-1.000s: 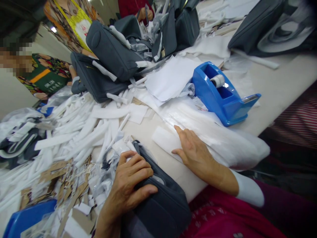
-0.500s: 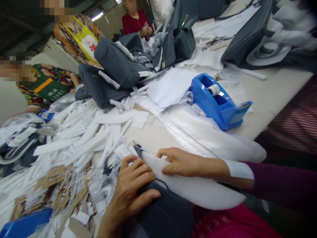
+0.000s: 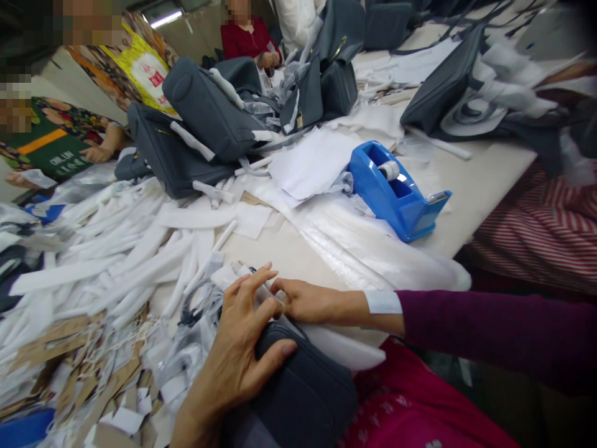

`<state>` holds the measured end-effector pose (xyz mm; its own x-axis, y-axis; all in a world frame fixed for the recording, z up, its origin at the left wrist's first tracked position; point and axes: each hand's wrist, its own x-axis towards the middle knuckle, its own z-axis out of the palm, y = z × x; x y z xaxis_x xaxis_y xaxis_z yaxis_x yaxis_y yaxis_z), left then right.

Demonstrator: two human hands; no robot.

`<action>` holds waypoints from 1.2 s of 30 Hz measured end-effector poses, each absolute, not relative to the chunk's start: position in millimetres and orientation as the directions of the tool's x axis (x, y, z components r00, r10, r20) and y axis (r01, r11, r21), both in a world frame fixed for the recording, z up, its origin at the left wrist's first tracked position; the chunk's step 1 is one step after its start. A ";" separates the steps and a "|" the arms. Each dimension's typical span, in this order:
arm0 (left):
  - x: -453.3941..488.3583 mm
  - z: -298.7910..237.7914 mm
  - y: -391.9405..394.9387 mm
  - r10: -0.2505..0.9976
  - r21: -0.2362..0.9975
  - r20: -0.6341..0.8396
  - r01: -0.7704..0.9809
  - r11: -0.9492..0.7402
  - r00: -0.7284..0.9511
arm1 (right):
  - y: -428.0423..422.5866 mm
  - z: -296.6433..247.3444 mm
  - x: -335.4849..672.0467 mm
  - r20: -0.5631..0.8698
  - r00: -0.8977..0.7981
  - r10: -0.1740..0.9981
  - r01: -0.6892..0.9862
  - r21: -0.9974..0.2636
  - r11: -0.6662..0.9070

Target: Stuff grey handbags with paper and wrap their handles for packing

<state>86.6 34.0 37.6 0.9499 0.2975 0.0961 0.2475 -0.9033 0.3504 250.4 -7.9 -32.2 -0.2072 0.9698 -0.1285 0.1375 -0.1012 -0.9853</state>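
A dark blue-grey bag [image 3: 303, 379] lies at the table's near edge, against my lap. My left hand [image 3: 252, 348] rests on it with the thumb stretched over its side and the fingers spread, some lifted. Close to those fingers, my right hand [image 3: 308, 302] is closed on a white foam sheet [image 3: 347, 348], pressed in along the bag's upper edge. The sheet's free end sticks out to the right below my wrist. My right fingertips are partly hidden behind the left fingers.
A blue tape dispenser [image 3: 396, 190] stands ahead on the right. White foam strips [image 3: 125, 249] and brown card scraps [image 3: 69, 354] cover the left side. More dark bags [image 3: 209, 112] lie farther back. Co-workers stand at the far side; striped cloth [image 3: 541, 230] shows at the right.
My right hand has moved left toward my left fingers, taking the foam sheet with it, so less sheet sticks out. My left fingers have lifted and spread. The view has shifted slightly.
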 end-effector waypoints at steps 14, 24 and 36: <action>84.9 34.9 38.0 0.245 0.390 -0.008 0.229 -0.892 0.969 | -122.4 -38.2 300.2 0.434 -0.376 0.819 0.505 -0.645 0.573; 86.5 35.9 35.7 0.231 0.414 -0.019 0.218 -0.884 0.973 | -95.6 -25.1 266.6 0.171 -0.092 0.981 0.494 -0.847 0.194; 87.0 28.1 36.7 0.282 0.450 -0.010 0.256 -0.856 0.959 | -93.3 -10.5 263.0 -0.091 -0.017 0.996 0.049 -0.995 -0.090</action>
<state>87.0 36.7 28.1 0.9594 0.2820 -0.0104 0.2564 -0.8557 0.4495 263.0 -93.3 -10.5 -0.0171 0.9957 -0.0912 0.0487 -0.0903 -0.9947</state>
